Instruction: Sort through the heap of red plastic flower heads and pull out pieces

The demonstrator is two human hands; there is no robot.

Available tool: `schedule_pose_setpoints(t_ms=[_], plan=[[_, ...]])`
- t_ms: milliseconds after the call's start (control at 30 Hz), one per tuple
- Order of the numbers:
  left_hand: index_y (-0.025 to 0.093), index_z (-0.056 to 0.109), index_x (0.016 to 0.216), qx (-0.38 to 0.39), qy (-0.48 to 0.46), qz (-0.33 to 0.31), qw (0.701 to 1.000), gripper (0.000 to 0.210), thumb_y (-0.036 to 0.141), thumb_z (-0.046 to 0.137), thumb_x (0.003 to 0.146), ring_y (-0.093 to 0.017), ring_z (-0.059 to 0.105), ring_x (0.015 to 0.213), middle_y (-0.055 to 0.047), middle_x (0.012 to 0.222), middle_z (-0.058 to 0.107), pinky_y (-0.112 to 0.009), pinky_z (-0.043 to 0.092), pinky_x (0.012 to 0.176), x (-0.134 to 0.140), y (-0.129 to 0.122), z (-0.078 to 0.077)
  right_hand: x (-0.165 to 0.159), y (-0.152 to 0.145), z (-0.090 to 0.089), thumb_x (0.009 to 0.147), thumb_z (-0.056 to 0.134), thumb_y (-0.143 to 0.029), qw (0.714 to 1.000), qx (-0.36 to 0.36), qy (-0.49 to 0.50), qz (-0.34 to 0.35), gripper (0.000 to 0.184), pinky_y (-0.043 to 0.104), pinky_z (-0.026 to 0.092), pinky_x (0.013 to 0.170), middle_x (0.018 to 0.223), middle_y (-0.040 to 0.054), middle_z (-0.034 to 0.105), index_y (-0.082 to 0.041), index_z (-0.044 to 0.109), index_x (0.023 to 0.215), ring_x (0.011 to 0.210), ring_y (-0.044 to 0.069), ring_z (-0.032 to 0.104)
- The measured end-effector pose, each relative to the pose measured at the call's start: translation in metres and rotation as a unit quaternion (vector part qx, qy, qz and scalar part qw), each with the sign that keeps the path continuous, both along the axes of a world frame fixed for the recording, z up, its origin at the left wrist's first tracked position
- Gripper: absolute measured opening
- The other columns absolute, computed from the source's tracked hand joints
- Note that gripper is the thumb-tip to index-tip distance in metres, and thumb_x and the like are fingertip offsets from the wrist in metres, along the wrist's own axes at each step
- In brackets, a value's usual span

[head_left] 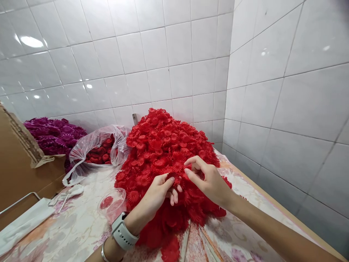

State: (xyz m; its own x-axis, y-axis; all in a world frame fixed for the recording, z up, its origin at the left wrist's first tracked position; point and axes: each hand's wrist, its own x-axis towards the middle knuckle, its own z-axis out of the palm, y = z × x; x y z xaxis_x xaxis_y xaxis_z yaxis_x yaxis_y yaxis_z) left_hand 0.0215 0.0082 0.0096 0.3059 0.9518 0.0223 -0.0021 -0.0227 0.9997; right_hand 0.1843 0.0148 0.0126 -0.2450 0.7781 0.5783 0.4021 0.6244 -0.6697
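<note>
A large heap of red artificial flower heads (163,145) fills the middle of the table. In front of it, my left hand (160,187) is closed with a red flower head (176,179) between the thumb and fingers. A pale watch strap and a bangle are on that wrist. My right hand (208,178) is close by on the right, fingers bent, with a small gap between thumb and forefinger tips; I see nothing between them. Below my hands, more flat red petal pieces (170,249) lie at the heap's front edge.
Left of the heap are a clear plastic bag (77,154) of red pieces and a clear round tub (120,193) with red pieces. Purple flowers (57,134) and a cardboard box (27,160) stand farther left. Thin strips (185,242) lie in front. Tiled walls bound the back and right.
</note>
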Motion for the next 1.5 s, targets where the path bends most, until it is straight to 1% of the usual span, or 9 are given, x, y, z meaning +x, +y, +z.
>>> schedule_pose_setpoints(t_ms=[200, 467, 633, 767, 900, 1033, 1200, 1367, 1500], plan=[[0.016, 0.040, 0.054, 0.031, 0.075, 0.004, 0.997, 0.037, 0.043, 0.045, 0.079, -0.002, 0.034, 0.025, 0.008, 0.040, 0.040, -0.016, 0.018, 0.028, -0.005, 0.001, -0.003, -0.002, -0.005, 0.002, 0.084, 0.044, -0.027, 0.999, -0.026, 0.015, 0.039, 0.007, 0.022, 0.032, 0.050, 0.056, -0.0067, 0.035, -0.021, 0.047, 0.086, 0.052, 0.010, 0.037], [0.017, 0.042, 0.059, 0.025, 0.087, -0.005, 0.996, 0.040, 0.053, 0.048, 0.075, -0.002, 0.027, 0.027, 0.009, 0.040, 0.035, -0.016, 0.019, 0.028, 0.000, -0.005, 0.000, -0.007, -0.011, 0.000, 0.081, 0.050, -0.021, 0.993, 0.012, -0.020, 0.112, 0.016, 0.023, 0.041, 0.065, 0.075, -0.0023, 0.051, -0.022, 0.044, 0.095, 0.069, 0.012, 0.051], [0.015, 0.048, 0.070, -0.004, 0.047, -0.055, 0.997, 0.032, 0.046, 0.041, 0.080, -0.008, 0.049, 0.039, 0.003, 0.051, 0.050, -0.016, 0.034, 0.034, 0.006, -0.010, 0.001, -0.005, -0.006, -0.002, 0.077, 0.046, -0.012, 0.993, 0.026, -0.077, 0.082, 0.019, 0.023, 0.041, 0.061, 0.073, -0.0022, 0.049, -0.022, 0.045, 0.093, 0.066, 0.012, 0.049], [0.016, 0.048, 0.072, 0.001, 0.089, -0.052, 0.995, 0.018, 0.031, 0.042, 0.079, -0.007, 0.048, 0.038, 0.003, 0.052, 0.052, -0.017, 0.036, 0.036, 0.006, -0.013, 0.003, -0.003, -0.002, -0.005, 0.076, 0.047, -0.013, 0.990, 0.047, -0.122, 0.050, 0.019, 0.023, 0.038, 0.054, 0.067, -0.0031, 0.047, -0.021, 0.047, 0.093, 0.059, 0.012, 0.046], [0.016, 0.046, 0.067, 0.017, 0.135, -0.070, 0.988, 0.023, 0.031, 0.035, 0.080, -0.008, 0.049, 0.037, 0.001, 0.053, 0.055, -0.018, 0.037, 0.036, 0.005, -0.014, 0.005, -0.005, -0.003, -0.008, 0.080, 0.038, -0.010, 0.986, 0.091, -0.133, 0.050, 0.020, 0.024, 0.038, 0.056, 0.064, -0.0025, 0.049, -0.020, 0.047, 0.094, 0.058, 0.012, 0.047], [0.018, 0.043, 0.065, -0.007, 0.117, -0.069, 0.991, 0.017, 0.027, 0.035, 0.076, -0.009, 0.050, 0.035, 0.002, 0.045, 0.054, -0.019, 0.038, 0.036, 0.007, -0.015, 0.007, -0.002, -0.002, -0.003, 0.079, 0.036, -0.011, 0.996, 0.055, -0.070, 0.026, 0.019, 0.021, 0.034, 0.050, 0.056, -0.0064, 0.041, -0.021, 0.045, 0.093, 0.049, 0.010, 0.041], [0.018, 0.038, 0.059, -0.047, 0.064, -0.052, 0.995, 0.015, 0.025, 0.036, 0.072, -0.011, 0.054, 0.038, -0.002, 0.048, 0.060, -0.020, 0.040, 0.039, 0.005, -0.012, 0.007, 0.013, 0.010, 0.008, 0.080, 0.041, -0.020, 0.987, 0.040, 0.083, -0.133, 0.012, 0.021, 0.029, 0.046, 0.052, -0.0085, 0.035, -0.021, 0.044, 0.092, 0.044, 0.010, 0.034], [0.015, 0.047, 0.081, -0.043, -0.031, -0.040, 0.998, 0.015, 0.022, 0.042, 0.069, -0.014, 0.062, 0.050, -0.006, 0.067, 0.068, -0.023, 0.047, 0.049, -0.001, -0.004, 0.006, 0.009, 0.012, 0.003, 0.079, 0.050, -0.032, 0.998, -0.029, -0.008, -0.061, 0.018, 0.021, 0.028, 0.047, 0.048, -0.0113, 0.027, -0.021, 0.044, 0.092, 0.043, 0.009, 0.031], [0.013, 0.050, 0.086, -0.051, -0.056, -0.041, 0.996, 0.015, 0.022, 0.044, 0.076, -0.014, 0.064, 0.057, -0.009, 0.072, 0.068, -0.023, 0.048, 0.052, -0.004, -0.002, 0.006, 0.003, 0.005, -0.001, 0.082, 0.045, -0.032, 0.998, -0.009, 0.012, -0.058, 0.013, 0.021, 0.027, 0.046, 0.050, -0.0101, 0.027, -0.021, 0.044, 0.089, 0.044, 0.009, 0.030]])
